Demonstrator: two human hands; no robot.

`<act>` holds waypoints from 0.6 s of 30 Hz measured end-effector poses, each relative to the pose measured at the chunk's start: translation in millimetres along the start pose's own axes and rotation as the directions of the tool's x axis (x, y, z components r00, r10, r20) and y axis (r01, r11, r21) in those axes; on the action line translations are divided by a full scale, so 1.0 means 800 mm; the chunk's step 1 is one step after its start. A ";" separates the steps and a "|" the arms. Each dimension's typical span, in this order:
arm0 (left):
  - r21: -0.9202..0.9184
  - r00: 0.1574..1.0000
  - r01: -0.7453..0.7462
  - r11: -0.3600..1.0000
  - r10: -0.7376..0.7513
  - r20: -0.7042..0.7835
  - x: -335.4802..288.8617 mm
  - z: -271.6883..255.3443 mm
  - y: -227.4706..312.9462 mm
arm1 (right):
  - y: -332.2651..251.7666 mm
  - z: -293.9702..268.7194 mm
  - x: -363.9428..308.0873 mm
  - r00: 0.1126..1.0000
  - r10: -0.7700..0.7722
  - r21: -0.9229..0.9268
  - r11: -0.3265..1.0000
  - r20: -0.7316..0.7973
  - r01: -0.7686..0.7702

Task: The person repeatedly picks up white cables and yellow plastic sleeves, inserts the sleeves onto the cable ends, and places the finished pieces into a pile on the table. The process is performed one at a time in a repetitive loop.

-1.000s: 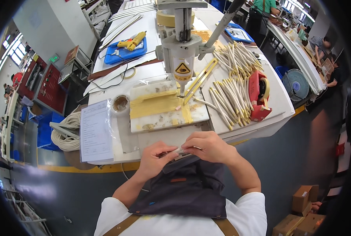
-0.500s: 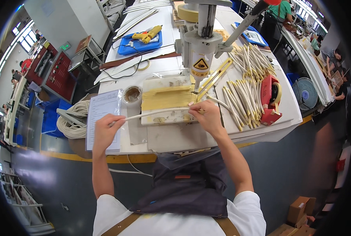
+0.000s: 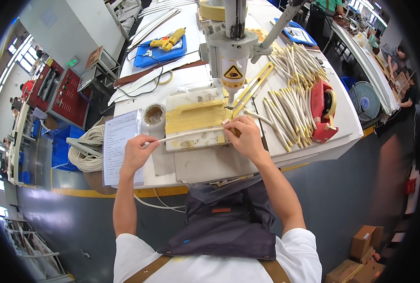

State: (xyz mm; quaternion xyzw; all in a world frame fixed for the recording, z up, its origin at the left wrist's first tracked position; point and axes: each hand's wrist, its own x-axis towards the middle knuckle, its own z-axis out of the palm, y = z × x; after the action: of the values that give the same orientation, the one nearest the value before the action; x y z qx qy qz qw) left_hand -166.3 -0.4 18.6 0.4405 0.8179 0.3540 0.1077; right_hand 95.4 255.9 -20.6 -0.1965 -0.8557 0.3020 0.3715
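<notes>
A white cord (image 3: 191,133) runs between my two hands over the front of a hand-press base plate. My left hand (image 3: 138,152) pinches the cord at its left part, near a printed sheet (image 3: 121,146). Close to the press tip, my right hand (image 3: 245,137) is closed on the cord's right end; its fingers partly hide that end. The base plate (image 3: 173,104) is pale, with yellow tape (image 3: 191,118) across it. Above it stands the grey press head (image 3: 228,52) with a yellow warning label. A slotted yellow bar (image 3: 257,85) slants beside the press tip.
Cut white cord pieces with yellow ends (image 3: 287,115) lie in piles to the right, beside a red tape dispenser (image 3: 322,111). A tape roll (image 3: 154,114) sits left of the plate. Behind are a blue tray (image 3: 160,54) and yellow glue gun (image 3: 172,40). Coiled cord (image 3: 88,150) is at left.
My left hand has moved right, nearer to my right hand, along with the cord. The right hand stays by the press tip. The whole view has shifted slightly.
</notes>
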 end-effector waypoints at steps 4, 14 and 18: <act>-0.040 0.999 -0.024 0.999 0.025 0.020 0.005 0.008 0.010 | 0.002 0.000 0.000 1.000 -0.008 -0.021 1.000 0.009 0.008; -0.012 0.996 -0.082 0.997 0.082 0.041 0.009 0.010 0.013 | 0.000 -0.002 0.002 1.000 0.008 0.015 1.000 0.002 -0.008; 0.061 0.995 -0.086 0.994 0.082 0.062 0.011 0.010 0.018 | 0.001 -0.003 0.002 1.000 0.012 0.014 1.000 -0.005 -0.012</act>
State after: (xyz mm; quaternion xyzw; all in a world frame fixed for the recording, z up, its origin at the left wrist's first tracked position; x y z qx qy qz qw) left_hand -158.2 15.8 23.4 0.4882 0.8058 0.3188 0.1030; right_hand 96.1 258.4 -19.4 -0.1998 -0.8514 0.3097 0.3733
